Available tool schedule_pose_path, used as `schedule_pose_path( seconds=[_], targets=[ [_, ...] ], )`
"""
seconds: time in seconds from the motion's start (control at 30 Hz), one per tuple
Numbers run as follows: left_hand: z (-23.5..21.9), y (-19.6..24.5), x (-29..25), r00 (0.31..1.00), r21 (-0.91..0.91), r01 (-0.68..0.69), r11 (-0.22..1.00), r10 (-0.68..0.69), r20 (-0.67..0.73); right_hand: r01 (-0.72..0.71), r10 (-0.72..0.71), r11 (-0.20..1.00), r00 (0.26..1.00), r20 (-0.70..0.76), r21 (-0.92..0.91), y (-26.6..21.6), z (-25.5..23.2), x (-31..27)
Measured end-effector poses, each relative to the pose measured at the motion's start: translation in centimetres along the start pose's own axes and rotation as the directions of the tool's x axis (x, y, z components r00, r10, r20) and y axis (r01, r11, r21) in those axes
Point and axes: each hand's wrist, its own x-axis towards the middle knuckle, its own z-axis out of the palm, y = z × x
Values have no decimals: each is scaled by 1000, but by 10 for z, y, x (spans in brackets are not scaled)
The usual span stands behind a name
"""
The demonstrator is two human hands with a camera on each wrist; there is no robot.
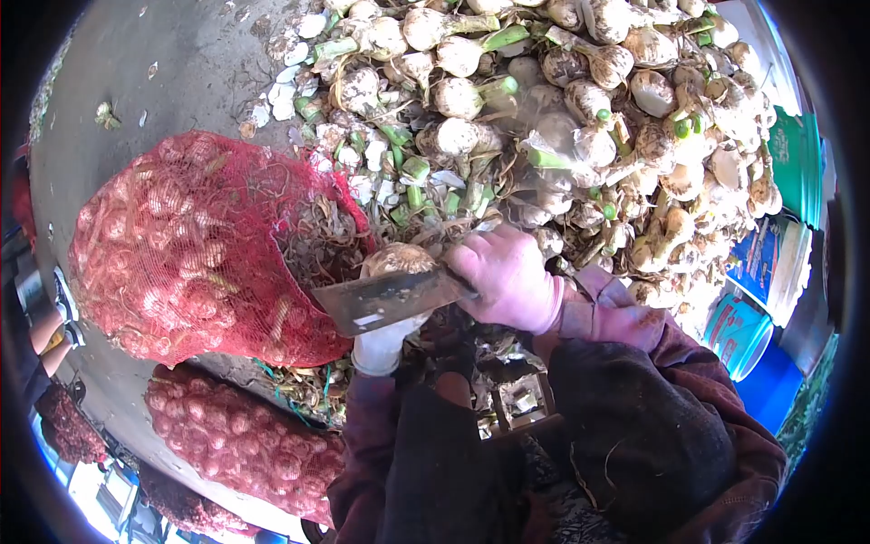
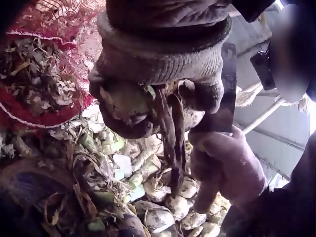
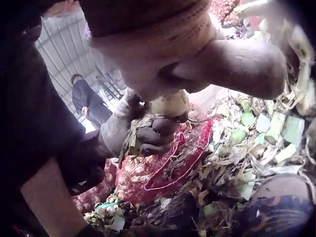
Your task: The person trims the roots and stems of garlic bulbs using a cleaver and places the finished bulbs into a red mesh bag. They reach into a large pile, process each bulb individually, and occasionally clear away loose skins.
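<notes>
Here, cleaver [image 1: 390, 300] nr bulbs [image 1: 594, 145], grey flr [image 1: 190, 72]

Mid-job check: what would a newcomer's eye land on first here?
Probably the wide, dark metal cleaver near the head view's centre, held in the gloved right hand in front of the pale round bulb that the gloved left hand grips. Then the bulging red mesh sack at left, and the big heap of soil-streaked white bulbs at upper right.

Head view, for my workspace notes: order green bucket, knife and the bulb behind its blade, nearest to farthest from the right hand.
1. Knife: gripped in the right hand.
2. Bulb: left of the hand, behind the knife.
3. Green bucket: far right.
</notes>
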Motion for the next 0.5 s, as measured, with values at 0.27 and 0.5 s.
schedule_pose_path(
  seconds=[0.27, 0.5],
  targets=[
    [50, 1, -13, 966, 975, -81, 207, 257, 26, -10, 11, 1000, 999, -34, 14, 8, 13, 0],
    [131, 15, 20, 966, -87, 121, 989, -137, -220, -393, 443, 892, 854, -271, 222, 29, 9, -20]
  ],
)
